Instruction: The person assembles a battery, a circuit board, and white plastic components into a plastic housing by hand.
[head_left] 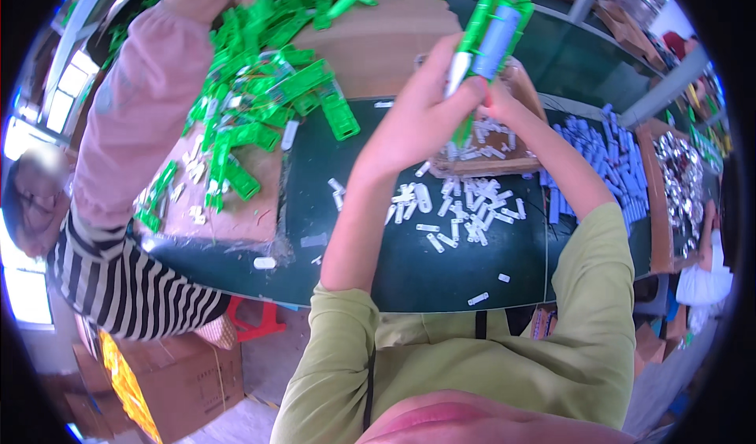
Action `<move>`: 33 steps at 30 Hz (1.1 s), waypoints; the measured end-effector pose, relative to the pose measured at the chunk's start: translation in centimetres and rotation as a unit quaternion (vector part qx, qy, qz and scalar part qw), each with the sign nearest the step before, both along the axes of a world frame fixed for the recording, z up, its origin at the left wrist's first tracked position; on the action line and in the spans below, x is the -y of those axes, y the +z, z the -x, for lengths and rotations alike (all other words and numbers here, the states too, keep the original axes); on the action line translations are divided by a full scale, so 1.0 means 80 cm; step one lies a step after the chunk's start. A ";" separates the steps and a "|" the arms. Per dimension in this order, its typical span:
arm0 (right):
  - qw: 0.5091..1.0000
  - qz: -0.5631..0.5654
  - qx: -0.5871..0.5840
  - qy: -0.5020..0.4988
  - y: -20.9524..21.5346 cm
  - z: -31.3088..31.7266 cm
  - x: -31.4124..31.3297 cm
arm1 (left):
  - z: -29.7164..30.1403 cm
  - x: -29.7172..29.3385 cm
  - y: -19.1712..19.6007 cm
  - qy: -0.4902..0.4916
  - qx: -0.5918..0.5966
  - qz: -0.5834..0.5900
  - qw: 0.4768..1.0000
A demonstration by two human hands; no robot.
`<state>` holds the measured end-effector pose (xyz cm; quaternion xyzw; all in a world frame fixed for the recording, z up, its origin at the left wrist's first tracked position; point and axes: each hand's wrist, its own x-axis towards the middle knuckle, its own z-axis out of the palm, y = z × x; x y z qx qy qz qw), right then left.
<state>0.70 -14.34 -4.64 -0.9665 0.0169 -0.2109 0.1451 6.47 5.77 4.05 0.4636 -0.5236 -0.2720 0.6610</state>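
Light: bright daylight — blown-out windows point(31, 208) at left
Edges: strong fisheye bending, black rim
Focus: close foreground soft — centre sharp

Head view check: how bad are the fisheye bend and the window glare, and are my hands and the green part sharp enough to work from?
Head view: the table edge bows near the rim, corners are black. Head view: windows at left blow out white. Head view: left hand, right hand and the green part are fairly sharp; the white pieces are softer.

Green plastic frames point(268, 98) heaped left; blue pieces point(606, 160) right; co-worker's pink sleeve point(134, 113); cardboard box point(189, 381) below.
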 end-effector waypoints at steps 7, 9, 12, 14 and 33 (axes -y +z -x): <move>0.985 -0.095 -0.136 -0.052 -0.059 -0.018 0.058 | 0.027 0.010 0.016 -0.043 0.023 -0.066 0.997; 0.990 -0.081 -0.113 -0.031 -0.061 -0.010 0.058 | 0.029 0.011 0.013 -0.062 0.028 -0.078 0.995; 0.981 0.025 -0.166 -0.096 -0.038 0.004 0.035 | 0.019 0.002 0.010 -0.015 0.025 -0.086 0.996; 0.982 0.031 -0.160 -0.099 -0.038 0.012 0.039 | 0.017 0.000 0.012 0.030 0.028 -0.068 0.997; 0.912 -0.371 0.174 -0.013 0.087 0.086 -0.038 | 0.020 0.011 0.008 0.043 0.022 -0.070 0.996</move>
